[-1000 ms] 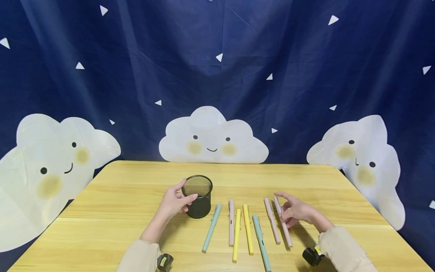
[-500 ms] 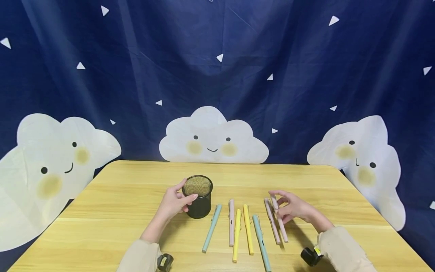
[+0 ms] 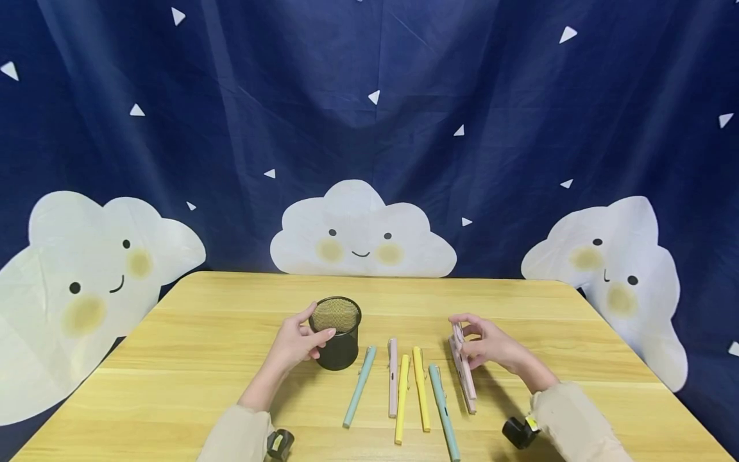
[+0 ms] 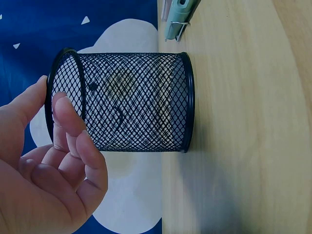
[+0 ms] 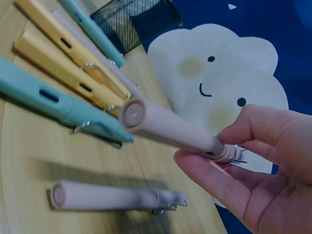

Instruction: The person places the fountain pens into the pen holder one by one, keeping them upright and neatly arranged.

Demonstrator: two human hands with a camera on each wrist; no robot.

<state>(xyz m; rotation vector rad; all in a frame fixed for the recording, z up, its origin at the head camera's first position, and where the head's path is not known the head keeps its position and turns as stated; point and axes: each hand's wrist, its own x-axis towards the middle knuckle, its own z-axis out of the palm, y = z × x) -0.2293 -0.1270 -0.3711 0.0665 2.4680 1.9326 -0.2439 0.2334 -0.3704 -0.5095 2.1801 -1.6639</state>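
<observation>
My left hand holds the rim of a black mesh pen holder, which stands upright on the table. The left wrist view shows the fingers at the mouth of this holder. My right hand pinches a pale pink pen near its clip end, between thumb and fingers. That pen is lifted and tilted above the table. Below it, a second pink pen lies on the wood; in the head view the held one overlaps it.
Between the hands lie a teal pen, another pink pen, two yellow pens and a second teal pen, roughly side by side. A wooden table backs onto a dark blue curtain with cloud faces.
My right hand has lifted the rightmost pink pen off the table and carried it left, over the neighbouring pink pen. The left hand and the holder have stayed in place.
</observation>
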